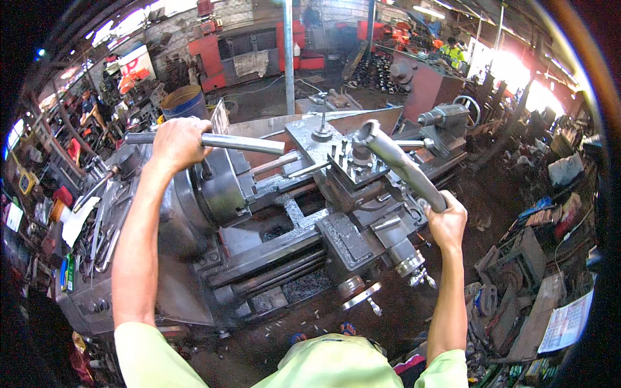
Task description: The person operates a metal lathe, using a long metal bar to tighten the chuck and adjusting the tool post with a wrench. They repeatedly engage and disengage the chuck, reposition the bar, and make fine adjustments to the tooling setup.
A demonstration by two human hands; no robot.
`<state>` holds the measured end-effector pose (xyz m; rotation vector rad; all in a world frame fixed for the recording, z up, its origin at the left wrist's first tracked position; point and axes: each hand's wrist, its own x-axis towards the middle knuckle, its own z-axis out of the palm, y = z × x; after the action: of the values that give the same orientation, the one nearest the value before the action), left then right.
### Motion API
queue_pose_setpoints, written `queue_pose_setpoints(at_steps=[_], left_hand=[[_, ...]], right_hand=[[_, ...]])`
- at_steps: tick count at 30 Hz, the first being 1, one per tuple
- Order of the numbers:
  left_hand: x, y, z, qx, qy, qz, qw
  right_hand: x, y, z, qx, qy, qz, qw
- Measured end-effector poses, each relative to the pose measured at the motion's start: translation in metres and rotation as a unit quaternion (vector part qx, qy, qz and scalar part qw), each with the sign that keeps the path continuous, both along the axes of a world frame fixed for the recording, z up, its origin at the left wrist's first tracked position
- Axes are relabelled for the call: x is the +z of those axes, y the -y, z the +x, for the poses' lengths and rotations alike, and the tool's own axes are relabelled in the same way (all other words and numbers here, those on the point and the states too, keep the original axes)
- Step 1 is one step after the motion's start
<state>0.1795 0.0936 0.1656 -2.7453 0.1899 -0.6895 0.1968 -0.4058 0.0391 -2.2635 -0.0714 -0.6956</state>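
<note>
Over the lathe chuck, the left hand wraps its fingers around a long steel bar for leverage, while right of the chuck the right hand clenches a pipe handle on the tool post.

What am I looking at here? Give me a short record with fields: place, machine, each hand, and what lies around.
place: a crowded metal workshop seen from above
machine: a grey lathe with a round chuck and a tool post
left hand: fingers closed around a long steel bar lying across the top of the chuck
right hand: gripping the lower end of a bent grey pipe handle that reaches up to the tool post
around: hand tools on the shelf at the left; metal chips in the bed; a blue drum behind
</note>
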Motion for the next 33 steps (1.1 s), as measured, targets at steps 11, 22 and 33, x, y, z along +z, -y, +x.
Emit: queue_pose_setpoints(at_steps=[11,22,33], left_hand=[[-0.015,-0.002,0.0,0.043,-0.029,-0.01,0.999],[-0.01,-0.006,-0.009,0.033,-0.052,-0.084,0.995],[0.006,-0.14,0.007,0.144,0.101,-0.273,0.946]], right_hand=[[0.038,-0.045,0.005,-0.056,0.142,-0.267,0.951],[0.064,-0.088,0.027,0.0,0.176,-0.331,0.927],[0.016,-0.127,0.033,0.105,-0.021,-0.28,0.954]])
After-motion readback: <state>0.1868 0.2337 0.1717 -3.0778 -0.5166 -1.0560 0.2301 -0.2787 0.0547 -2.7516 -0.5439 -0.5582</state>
